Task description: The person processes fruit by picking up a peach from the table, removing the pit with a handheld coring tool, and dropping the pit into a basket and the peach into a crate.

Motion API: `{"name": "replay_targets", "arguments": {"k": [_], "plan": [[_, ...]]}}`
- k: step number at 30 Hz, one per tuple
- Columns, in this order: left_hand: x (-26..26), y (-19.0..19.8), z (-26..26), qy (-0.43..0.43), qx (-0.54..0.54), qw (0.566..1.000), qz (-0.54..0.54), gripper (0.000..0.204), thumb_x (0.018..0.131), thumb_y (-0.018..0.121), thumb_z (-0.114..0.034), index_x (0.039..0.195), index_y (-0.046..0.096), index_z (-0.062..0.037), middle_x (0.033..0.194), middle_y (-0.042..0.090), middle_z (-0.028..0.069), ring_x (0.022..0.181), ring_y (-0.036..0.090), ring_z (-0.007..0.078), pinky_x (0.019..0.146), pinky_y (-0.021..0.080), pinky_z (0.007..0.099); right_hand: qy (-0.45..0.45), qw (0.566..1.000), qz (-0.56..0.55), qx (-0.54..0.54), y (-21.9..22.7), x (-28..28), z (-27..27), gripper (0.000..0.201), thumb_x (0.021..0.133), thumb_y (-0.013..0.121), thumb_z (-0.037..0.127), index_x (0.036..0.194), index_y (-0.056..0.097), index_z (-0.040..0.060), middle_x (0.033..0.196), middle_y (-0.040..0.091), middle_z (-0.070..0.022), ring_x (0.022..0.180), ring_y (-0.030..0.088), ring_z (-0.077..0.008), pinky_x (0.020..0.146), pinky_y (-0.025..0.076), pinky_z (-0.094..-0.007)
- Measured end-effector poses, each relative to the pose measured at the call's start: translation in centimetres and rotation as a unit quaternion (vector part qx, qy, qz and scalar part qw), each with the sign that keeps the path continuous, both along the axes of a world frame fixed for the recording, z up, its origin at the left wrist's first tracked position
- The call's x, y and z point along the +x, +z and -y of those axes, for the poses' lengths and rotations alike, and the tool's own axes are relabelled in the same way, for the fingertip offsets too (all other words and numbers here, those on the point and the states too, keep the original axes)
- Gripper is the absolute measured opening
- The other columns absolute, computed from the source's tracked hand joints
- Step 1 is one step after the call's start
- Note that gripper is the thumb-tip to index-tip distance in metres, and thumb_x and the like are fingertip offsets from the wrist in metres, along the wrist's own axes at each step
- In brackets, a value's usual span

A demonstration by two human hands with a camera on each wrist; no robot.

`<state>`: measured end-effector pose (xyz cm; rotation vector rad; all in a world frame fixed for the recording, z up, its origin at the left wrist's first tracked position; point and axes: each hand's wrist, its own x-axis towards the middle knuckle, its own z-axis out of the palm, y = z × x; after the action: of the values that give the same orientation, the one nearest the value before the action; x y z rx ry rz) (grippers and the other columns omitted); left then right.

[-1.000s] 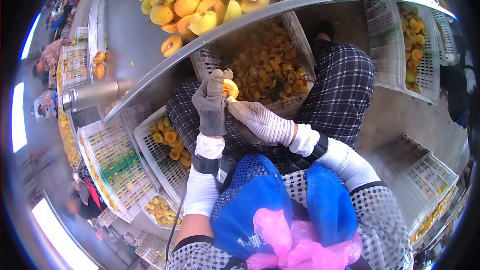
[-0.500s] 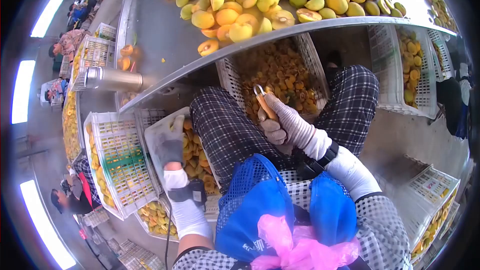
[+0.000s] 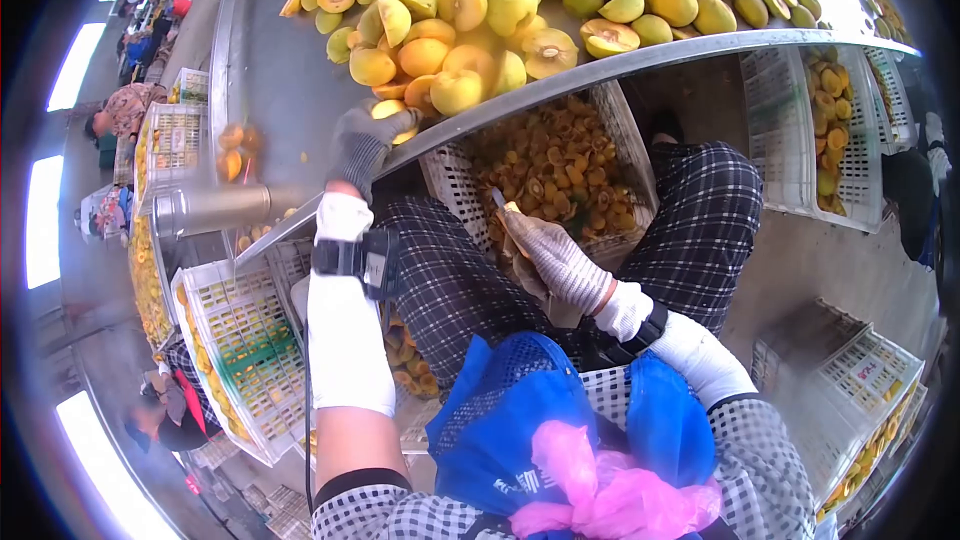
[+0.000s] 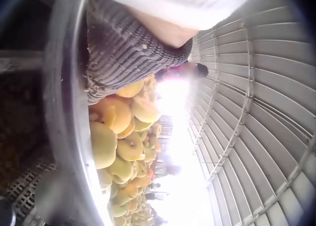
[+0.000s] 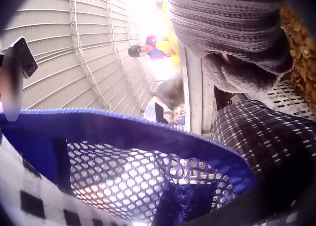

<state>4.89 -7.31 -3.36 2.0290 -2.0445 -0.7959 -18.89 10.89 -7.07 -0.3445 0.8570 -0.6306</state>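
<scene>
My gloved left hand reaches over the metal table edge to the near side of the fruit pile. Its fingers curl round a yellow peach half, partly hidden by the glove. In the left wrist view the knitted glove hides the fingertips, with halved peaches just beyond. Above my lap, my gloved right hand grips a slim pitting tool whose metal tip points up and away. The right wrist view shows only the curled glove, the tool being hidden.
Under the table, a crate of cut fruit pieces stands between my knees. Slatted crates of fruit stand on the left, others on the right. A metal cylinder lies by the table's left corner.
First both hands worked on one peach half. The left hand then went to the left crate, and now it is at the pile. The right hand keeps the tool over the lap.
</scene>
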Motion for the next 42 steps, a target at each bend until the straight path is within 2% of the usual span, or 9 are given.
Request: {"name": "replay_targets", "arguments": {"k": [2,4,9,15,21,23,33,35,42], "plan": [[1.7,0.5,-2.5,-0.039,-0.191,0.964,-0.183,0.049,0.078,0.071,-0.043,0.102,0.067,-0.0016,0.085,0.067,0.0147,0.075,0.067,0.0276,0.07,0.053,0.0329,-0.036,0.998,-0.032,-0.046,0.7,-0.2,0.3,0.043,0.099,0.047,0.051,0.088,0.053,0.01,0.052,0.045,0.0034,0.038,0.038,-0.0062,0.035,0.029,-0.0209],[1.9,3.3,-5.7,0.107,0.016,0.83,-0.548,0.048,0.086,0.066,-0.04,0.111,0.059,-0.0003,0.093,0.065,0.0134,0.067,0.06,0.0147,0.061,0.048,0.0232,-0.061,0.996,-0.025,-0.063,0.8,-0.2,0.3,0.037,0.1,0.048,0.045,0.092,0.053,0.0096,0.055,0.045,0.0057,0.04,0.037,-0.0037,0.036,0.029,-0.0187],[-3.6,3.7,-11.6,0.147,0.11,0.609,-0.772,0.065,0.09,0.057,-0.059,0.114,0.056,0.0019,0.096,0.064,0.0225,0.061,0.061,0.0167,0.046,0.046,0.0221,-0.038,0.981,-0.067,-0.177,2.3,-0.3,-0.6,0.032,0.099,0.055,0.036,0.096,0.059,0.0048,0.068,0.054,0.0004,0.056,0.048,-0.0087,0.051,0.039,-0.0249],[-9.2,0.1,-15.0,0.245,-0.149,0.837,-0.466,0.047,0.099,0.053,-0.043,0.106,0.065,0.0021,0.09,0.068,0.0101,0.078,0.063,0.012,0.069,0.051,0.0237,-0.027,0.909,-0.211,-0.358,1.5,-0.4,-2.1,0.025,0.098,0.057,0.027,0.098,0.058,0.0014,0.071,0.055,-0.0108,0.065,0.052,-0.016,0.057,0.042,-0.0318],[-10.5,-1.3,-15.7,0.226,-0.177,0.862,-0.418,0.037,0.101,0.052,-0.033,0.101,0.066,0.0011,0.091,0.067,0.0065,0.082,0.061,0.0119,0.077,0.051,0.0262,-0.021,0.878,-0.267,-0.397,1.1,-0.2,-1.9,0.024,0.098,0.057,0.024,0.094,0.057,-0.0001,0.066,0.054,-0.0104,0.06,0.051,-0.0133,0.054,0.04,-0.0328],[-10.8,-1.6,-15.7,0.228,-0.19,0.862,-0.411,0.036,0.101,0.052,-0.032,0.101,0.066,0.0012,0.092,0.067,0.0069,0.082,0.061,0.0123,0.078,0.051,0.0264,0.009,0.876,-0.294,-0.382,0.5,-0.1,-1.9,0.041,0.098,0.049,0.044,0.101,0.056,0.0042,0.073,0.062,-0.023,0.07,0.063,-0.0412,0.06,0.048,-0.0473],[-12.2,-2.2,-15.4,0.222,-0.208,0.898,-0.318,0.032,0.101,0.051,-0.029,0.099,0.065,0.0004,0.092,0.068,0.0083,0.083,0.063,0.014,0.078,0.051,0.0275,0.023,0.889,-0.314,-0.334,-1.1,0.3,-1.4,0.039,0.099,0.047,0.041,0.098,0.054,0.0028,0.076,0.061,-0.0251,0.072,0.061,-0.0435,0.06,0.047,-0.0482],[-12.4,-2.3,-15.4,0.203,-0.226,0.91,-0.281,0.032,0.101,0.051,-0.028,0.098,0.065,0.0002,0.092,0.068,0.0084,0.082,0.063,0.014,0.077,0.051,0.0274,0.008,0.901,-0.251,-0.353,-1.4,0.6,-1.6,0.031,0.102,0.05,0.028,0.1,0.057,-0.0022,0.077,0.061,-0.0094,0.069,0.054,-0.0126,0.063,0.046,-0.0296],[-11.3,0.1,-14.4,0.196,-0.028,0.857,-0.476,0.033,0.101,0.052,-0.03,0.101,0.066,0.0006,0.085,0.068,0.0081,0.073,0.062,0.0146,0.069,0.052,0.0271,-0.055,0.975,0.014,-0.214,0.3,-0.7,-1.5,0.037,0.104,0.046,0.031,0.098,0.062,-0.0022,0.081,0.055,0.0011,0.075,0.046,-0.007,0.067,0.043,-0.0251]]}}
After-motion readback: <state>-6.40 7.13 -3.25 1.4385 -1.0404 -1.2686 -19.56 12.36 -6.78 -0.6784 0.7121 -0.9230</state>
